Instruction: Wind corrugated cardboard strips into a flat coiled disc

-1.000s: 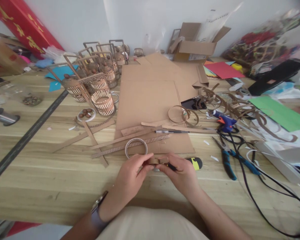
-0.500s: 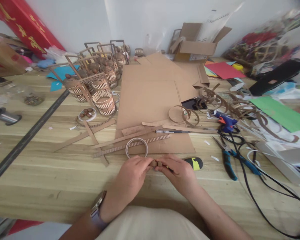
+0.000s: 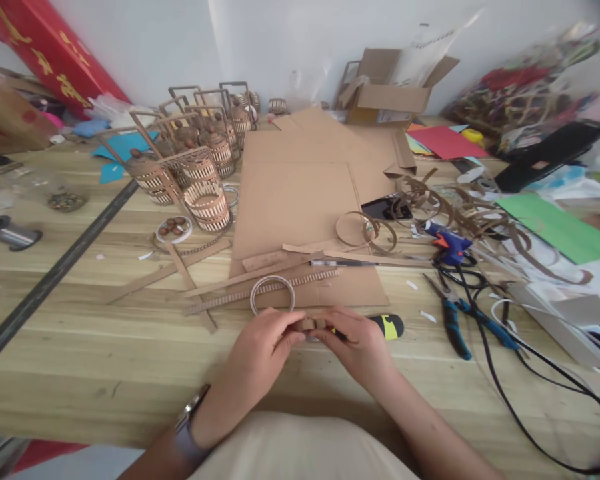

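Between my two hands is a short brown cardboard strip (image 3: pixel 308 325), bent into a small curved shape and mostly covered by fingers. My left hand (image 3: pixel 266 343) pinches its left end, and my right hand (image 3: pixel 353 337) pinches the right end. Just beyond the left fingers lies a pale ring (image 3: pixel 273 295) on a ridged cardboard strip (image 3: pixel 220 301). Beside my right hand is a tool with a black and yellow handle (image 3: pixel 391 327), partly hidden by the hand.
Small lantern-like baskets (image 3: pixel 207 200) stand back left, near a white dish of brown balls (image 3: pixel 175 229). Cardboard sheets (image 3: pixel 295 193) cover the centre. At right are a blue glue gun (image 3: pixel 449 245), pliers (image 3: pixel 454 327), black cable and curled brown strips (image 3: pixel 435 200).
The fingers have shifted slightly around the brown strip, and more of its curve shows between them. My left wrist has moved a little to the left. The table things stay put.
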Demonstrator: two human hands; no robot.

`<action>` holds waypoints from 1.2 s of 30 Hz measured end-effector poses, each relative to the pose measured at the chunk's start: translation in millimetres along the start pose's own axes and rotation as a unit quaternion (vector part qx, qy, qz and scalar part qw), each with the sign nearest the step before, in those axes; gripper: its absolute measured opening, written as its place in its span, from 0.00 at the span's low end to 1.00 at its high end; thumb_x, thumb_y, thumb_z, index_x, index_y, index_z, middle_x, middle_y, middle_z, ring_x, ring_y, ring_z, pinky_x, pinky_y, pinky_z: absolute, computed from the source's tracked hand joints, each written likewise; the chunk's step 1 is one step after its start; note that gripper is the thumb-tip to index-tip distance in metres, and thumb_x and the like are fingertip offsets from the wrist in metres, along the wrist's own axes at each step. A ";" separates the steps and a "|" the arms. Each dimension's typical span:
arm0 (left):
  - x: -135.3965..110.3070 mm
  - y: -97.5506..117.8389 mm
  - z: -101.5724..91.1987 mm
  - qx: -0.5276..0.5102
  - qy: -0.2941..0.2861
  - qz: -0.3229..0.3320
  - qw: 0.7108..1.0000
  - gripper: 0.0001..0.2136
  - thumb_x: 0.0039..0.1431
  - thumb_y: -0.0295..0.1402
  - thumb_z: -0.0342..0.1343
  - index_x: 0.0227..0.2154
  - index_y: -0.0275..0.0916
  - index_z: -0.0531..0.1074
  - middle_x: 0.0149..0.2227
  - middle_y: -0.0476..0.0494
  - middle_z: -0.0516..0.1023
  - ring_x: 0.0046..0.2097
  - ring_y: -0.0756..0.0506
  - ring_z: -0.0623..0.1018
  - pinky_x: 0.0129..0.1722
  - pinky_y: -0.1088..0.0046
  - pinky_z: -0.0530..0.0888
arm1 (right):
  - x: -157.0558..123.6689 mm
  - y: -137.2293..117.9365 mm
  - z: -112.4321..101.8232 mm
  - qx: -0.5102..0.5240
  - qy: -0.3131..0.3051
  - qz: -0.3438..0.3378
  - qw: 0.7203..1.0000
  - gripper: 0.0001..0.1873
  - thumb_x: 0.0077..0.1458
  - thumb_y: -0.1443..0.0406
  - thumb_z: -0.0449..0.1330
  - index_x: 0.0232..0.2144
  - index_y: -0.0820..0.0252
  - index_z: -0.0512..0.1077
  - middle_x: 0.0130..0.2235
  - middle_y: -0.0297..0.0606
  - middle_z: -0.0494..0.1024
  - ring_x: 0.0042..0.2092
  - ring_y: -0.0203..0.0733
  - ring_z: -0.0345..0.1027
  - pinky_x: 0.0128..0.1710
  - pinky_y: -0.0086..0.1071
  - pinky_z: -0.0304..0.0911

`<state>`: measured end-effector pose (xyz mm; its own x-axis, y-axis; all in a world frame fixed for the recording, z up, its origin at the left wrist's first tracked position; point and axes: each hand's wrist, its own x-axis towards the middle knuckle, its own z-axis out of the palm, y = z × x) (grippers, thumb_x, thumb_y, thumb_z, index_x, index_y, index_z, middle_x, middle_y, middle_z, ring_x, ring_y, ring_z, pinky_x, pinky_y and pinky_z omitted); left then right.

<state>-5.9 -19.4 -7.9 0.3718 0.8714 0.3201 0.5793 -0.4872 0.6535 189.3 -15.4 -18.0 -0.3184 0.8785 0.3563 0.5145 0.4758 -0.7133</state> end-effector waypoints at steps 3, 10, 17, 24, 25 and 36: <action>0.6 1.6 -5.0 -0.020 -0.010 -0.024 0.999 0.09 0.63 0.21 0.54 0.40 0.38 0.76 0.33 0.45 0.82 0.35 0.46 0.80 0.36 0.73 0.77 | 0.1 -1.9 -0.1 0.014 0.006 0.010 1.000 0.09 0.63 0.62 0.60 0.32 0.57 0.77 0.29 0.36 0.79 0.30 0.38 0.74 0.30 0.28 0.69; -0.8 2.6 -4.9 0.035 0.005 0.044 0.998 0.12 0.65 0.20 0.48 0.40 0.37 0.76 0.32 0.44 0.82 0.34 0.45 0.80 0.35 0.71 0.77 | -0.3 -1.8 0.0 0.025 0.009 -0.027 0.999 0.07 0.62 0.64 0.60 0.38 0.57 0.79 0.31 0.37 0.81 0.32 0.38 0.76 0.32 0.28 0.72; -1.3 7.9 1.4 0.132 -0.054 0.090 0.986 0.13 0.64 0.17 0.45 0.40 0.35 0.74 0.36 0.40 0.82 0.36 0.43 0.79 0.36 0.65 0.79 | -4.1 0.9 5.4 -0.063 -0.018 -0.066 0.996 0.12 0.65 0.68 0.53 0.36 0.60 0.77 0.30 0.40 0.79 0.30 0.39 0.74 0.29 0.29 0.70; 3.9 1.4 -3.1 -0.031 -0.063 -0.008 0.997 0.13 0.64 0.21 0.48 0.44 0.38 0.75 0.38 0.41 0.81 0.39 0.43 0.79 0.40 0.66 0.77 | -2.7 -2.5 2.6 -0.023 -0.003 -0.021 0.999 0.10 0.63 0.64 0.59 0.29 0.58 0.75 0.27 0.35 0.77 0.28 0.37 0.72 0.28 0.27 0.67; 4.7 1.5 -5.6 -0.088 -0.075 -0.062 0.991 0.12 0.64 0.22 0.50 0.43 0.39 0.76 0.38 0.42 0.82 0.40 0.44 0.79 0.40 0.67 0.77 | -2.1 -4.6 1.9 -0.006 0.004 -0.005 1.000 0.09 0.61 0.63 0.62 0.28 0.57 0.75 0.26 0.34 0.77 0.28 0.37 0.72 0.28 0.27 0.67; 10.3 1.4 -6.8 -0.476 -0.100 -0.314 0.815 0.11 0.49 0.38 0.65 0.30 0.37 0.74 0.26 0.52 0.73 0.30 0.49 0.72 0.33 0.73 0.67 | -1.1 -17.5 -3.2 0.121 0.072 -0.091 0.986 0.09 0.60 0.61 0.65 0.29 0.56 0.72 0.31 0.35 0.78 0.32 0.37 0.75 0.30 0.28 0.71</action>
<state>-6.2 -10.7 1.0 0.3842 0.8589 -0.3385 -0.0903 0.3999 0.9121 183.2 -24.6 -4.0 -0.2625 0.7845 0.5618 0.2482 0.6175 -0.7464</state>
